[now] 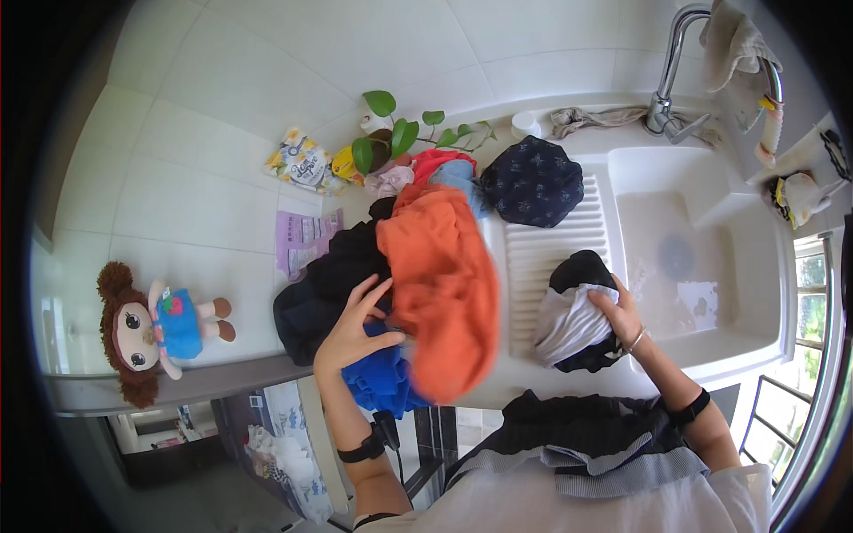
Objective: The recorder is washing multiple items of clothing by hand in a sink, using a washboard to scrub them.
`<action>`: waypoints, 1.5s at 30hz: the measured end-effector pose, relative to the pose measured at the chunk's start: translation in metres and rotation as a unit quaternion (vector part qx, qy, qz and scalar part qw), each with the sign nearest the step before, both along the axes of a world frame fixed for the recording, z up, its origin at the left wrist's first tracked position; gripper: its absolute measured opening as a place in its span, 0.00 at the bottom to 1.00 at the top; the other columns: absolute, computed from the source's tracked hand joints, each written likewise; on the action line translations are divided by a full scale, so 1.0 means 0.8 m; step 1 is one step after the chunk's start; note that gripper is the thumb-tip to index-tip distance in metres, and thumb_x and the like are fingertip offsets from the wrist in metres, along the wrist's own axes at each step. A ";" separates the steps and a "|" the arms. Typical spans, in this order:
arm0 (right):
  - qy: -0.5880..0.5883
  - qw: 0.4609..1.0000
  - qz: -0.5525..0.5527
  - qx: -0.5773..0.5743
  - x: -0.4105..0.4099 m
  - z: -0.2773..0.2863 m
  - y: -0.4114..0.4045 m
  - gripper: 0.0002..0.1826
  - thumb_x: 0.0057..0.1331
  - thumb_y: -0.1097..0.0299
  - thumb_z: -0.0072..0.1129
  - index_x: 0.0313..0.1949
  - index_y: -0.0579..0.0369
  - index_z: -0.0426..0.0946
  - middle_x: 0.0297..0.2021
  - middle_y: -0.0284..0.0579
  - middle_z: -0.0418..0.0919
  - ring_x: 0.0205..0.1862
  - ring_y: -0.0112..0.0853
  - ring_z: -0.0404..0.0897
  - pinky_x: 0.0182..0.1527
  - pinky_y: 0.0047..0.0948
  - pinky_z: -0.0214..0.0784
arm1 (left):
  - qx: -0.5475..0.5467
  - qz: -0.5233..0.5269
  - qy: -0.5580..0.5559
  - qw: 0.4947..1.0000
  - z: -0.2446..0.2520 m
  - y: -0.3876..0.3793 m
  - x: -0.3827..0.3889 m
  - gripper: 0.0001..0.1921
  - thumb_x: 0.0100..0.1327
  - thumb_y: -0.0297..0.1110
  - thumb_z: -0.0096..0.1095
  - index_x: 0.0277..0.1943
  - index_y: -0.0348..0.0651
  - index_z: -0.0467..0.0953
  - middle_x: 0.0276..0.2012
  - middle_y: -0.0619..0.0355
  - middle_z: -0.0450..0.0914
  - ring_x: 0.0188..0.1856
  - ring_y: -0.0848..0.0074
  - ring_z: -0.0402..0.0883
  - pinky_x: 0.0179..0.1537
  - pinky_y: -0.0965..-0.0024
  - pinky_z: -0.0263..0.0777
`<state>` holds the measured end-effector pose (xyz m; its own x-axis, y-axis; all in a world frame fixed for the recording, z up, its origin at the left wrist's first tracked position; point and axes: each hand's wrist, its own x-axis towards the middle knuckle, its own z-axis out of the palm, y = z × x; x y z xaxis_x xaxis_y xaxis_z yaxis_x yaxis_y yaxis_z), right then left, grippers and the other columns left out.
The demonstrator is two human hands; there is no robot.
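Note:
An orange garment point(443, 266), blurred at its lower end, lies over a pile of clothes. At its left edge my left hand point(363, 326) has its fingers spread; whether they touch the cloth I cannot tell. Black clothes point(333, 273) lie on the far side of that hand, and a blue garment point(380, 373) hangs at the counter's front edge below it. My right hand point(620, 310) grips a bunched black-and-white cloth point(576, 320) on the ribbed washboard point(523, 286) beside the sink. A dark patterned cloth bundle point(533, 181) rests on the board's back part.
On the right is a white sink basin point(760, 286) with a little water, below a chrome faucet point(663, 106). A rag doll point(160, 326) lies on the left. Pouches point(303, 163) and a trailing plant point(403, 136) stand behind the pile, near a white-lidded container point(525, 125).

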<state>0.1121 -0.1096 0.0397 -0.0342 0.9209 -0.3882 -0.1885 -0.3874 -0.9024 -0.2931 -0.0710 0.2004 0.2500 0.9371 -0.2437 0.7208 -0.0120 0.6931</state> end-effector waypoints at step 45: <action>-0.267 0.944 0.095 0.170 -0.135 0.074 0.209 0.57 0.48 0.38 0.65 0.66 0.63 0.49 0.49 0.62 0.72 0.51 0.46 0.73 0.55 0.37 0.63 | 0.367 0.331 -0.566 0.660 0.082 -0.015 0.042 0.27 0.69 0.55 0.40 0.64 0.50 0.60 0.64 0.55 0.62 0.66 0.60 0.60 0.65 0.49 0.55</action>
